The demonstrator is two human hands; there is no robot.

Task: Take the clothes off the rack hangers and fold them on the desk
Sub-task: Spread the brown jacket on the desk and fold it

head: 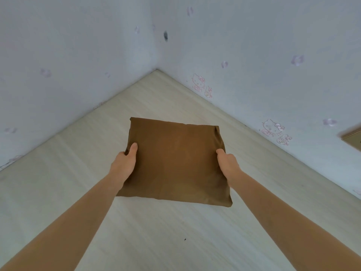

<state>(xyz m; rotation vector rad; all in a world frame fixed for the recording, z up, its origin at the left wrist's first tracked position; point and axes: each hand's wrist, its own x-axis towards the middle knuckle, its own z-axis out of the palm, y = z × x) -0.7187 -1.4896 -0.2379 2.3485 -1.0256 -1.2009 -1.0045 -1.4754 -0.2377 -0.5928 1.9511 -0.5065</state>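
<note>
Brown folded garment [175,161] between both hands' grip.

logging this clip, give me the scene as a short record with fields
garment: brown cloth, folded into a flat rectangle
left hand: left hand grips the cloth's left edge, thumb on top
right hand: right hand grips the cloth's right edge
surface: pale wood-grain desk set in a corner
cloth on or above desk: cannot tell
backdrop: wall with cartoon cat stickers

Both forearms are bare to the frame edge, with no sleeves, and the hands [125,161] are uncovered.
</note>
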